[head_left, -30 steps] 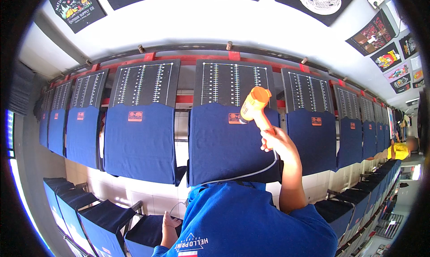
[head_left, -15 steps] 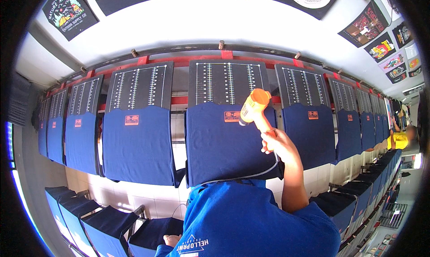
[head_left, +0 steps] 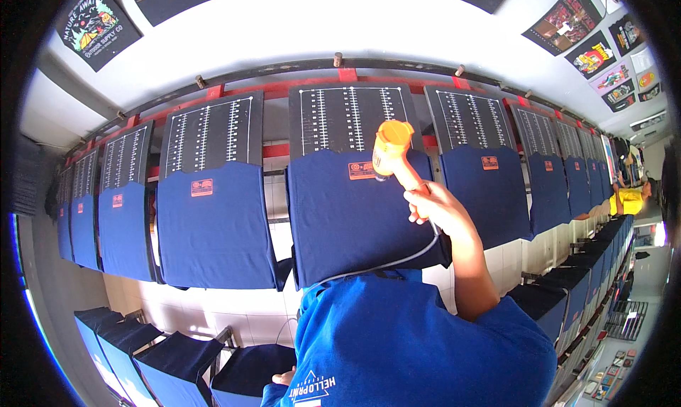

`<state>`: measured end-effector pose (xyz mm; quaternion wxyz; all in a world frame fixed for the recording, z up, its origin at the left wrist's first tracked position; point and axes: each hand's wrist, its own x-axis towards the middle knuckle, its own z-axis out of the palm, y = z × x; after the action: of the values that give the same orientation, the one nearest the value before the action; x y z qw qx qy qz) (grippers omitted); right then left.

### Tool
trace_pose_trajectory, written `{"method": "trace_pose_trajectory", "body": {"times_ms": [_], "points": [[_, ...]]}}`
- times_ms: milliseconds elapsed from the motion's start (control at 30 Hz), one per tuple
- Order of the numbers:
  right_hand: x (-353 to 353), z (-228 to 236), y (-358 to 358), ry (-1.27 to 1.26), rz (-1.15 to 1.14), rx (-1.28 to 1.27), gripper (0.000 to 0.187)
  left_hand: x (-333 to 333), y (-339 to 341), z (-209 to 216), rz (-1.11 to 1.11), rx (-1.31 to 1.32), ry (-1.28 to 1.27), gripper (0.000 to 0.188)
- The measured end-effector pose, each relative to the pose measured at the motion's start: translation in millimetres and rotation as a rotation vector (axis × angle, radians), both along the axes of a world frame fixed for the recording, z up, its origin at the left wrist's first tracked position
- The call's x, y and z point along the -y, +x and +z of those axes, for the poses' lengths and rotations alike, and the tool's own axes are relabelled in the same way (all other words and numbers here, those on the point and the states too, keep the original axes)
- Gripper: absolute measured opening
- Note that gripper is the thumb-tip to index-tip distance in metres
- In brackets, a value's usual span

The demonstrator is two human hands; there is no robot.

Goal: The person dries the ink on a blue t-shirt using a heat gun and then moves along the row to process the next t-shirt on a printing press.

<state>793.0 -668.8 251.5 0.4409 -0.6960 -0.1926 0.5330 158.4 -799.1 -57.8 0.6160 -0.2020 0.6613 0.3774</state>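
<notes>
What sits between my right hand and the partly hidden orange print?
In the head view, the orange dryer lies between your right hand and the print.

Smooth plastic heat gun (head_left: 392, 150), matt cloth garments (head_left: 347, 226)

Centre board (head_left: 337, 134): cloth (head_left: 355, 226) lies over its near part. Blower (head_left: 391, 151) over that cloth, right of board's midline; right hand (head_left: 447, 212) around handle. Left board (head_left: 190, 141), right board (head_left: 461, 141) flank it. Rail (head_left: 397, 66) behind; second draped row (head_left: 174, 368) in front, left and right.
</notes>
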Motion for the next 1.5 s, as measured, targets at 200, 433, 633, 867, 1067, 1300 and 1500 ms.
{"method": "trace_pose_trajectory", "body": {"times_ms": [200,433,633,867,1067,1300,1500], "points": [[-0.7,4.2,2.8,-0.006,0.006,-0.008,0.027,5.4,-2.3,-7.7,0.049,-0.006,0.018,0.077],[-6.1,2.4,0.0,-0.016,0.032,-0.008,0.028,-11.7,10.1,-23.3,0.201,-0.04,0.102,0.076],[-20.7,-2.2,-7.0,-0.03,0.1,-0.021,0.025,-81.9,48.5,-49.4,-0.674,0.283,0.107,0.068],[-21.7,-1.3,-9.1,0.02,0.12,-0.046,0.025,-121.7,136.3,-79.8,-0.173,0.602,0.06,0.065],[-29.6,0.6,-10.7,0.043,0.181,-0.037,0.023,-132.7,65.3,-139.5,0.671,0.44,0.128,0.056],[-34.8,-16.9,-13.9,0.122,0.239,-0.02,0.022,-162.9,-17.9,-114.4,0.046,0.396,0.973,0.025],[-34.0,-6.8,-12.9,0.071,0.196,-0.082,0.021,-199.4,13.5,-82.8,0.637,0.355,0.834,0.01]]}}
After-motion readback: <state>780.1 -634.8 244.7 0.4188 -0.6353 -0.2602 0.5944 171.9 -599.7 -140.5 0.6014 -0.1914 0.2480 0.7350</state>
